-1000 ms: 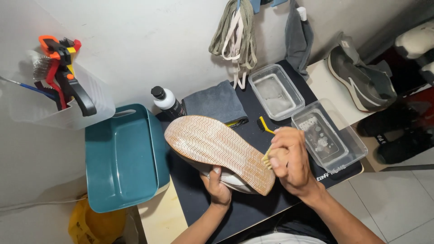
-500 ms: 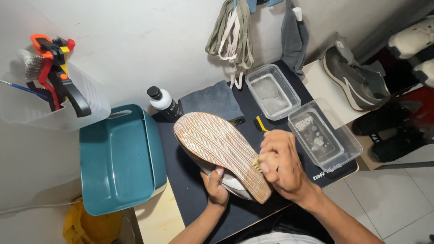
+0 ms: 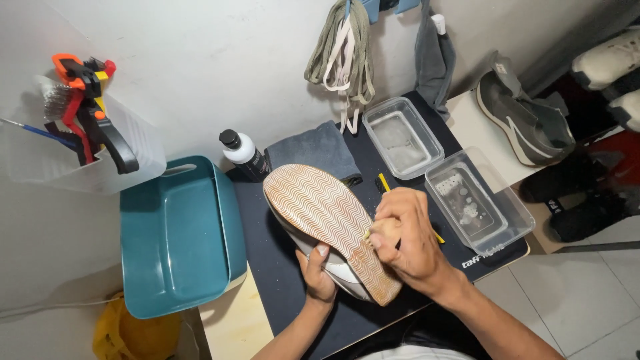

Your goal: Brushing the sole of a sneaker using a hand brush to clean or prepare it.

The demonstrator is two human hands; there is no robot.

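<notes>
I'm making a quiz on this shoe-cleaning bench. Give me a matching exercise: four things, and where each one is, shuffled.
Things:
1. teal tub
2. white shoe
3. grey cloth
4. laces

Places:
A. hanging on the wall
B. held sole up by the left hand
C. left of the black mat
D. flat beside the black-capped bottle

Pairs: 1-C, 2-B, 3-D, 4-A

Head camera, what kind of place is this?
Likely a small shoe-cleaning bench: a shoe held sole up, laces hanging on the wall, more shoes beside the mat.
</notes>
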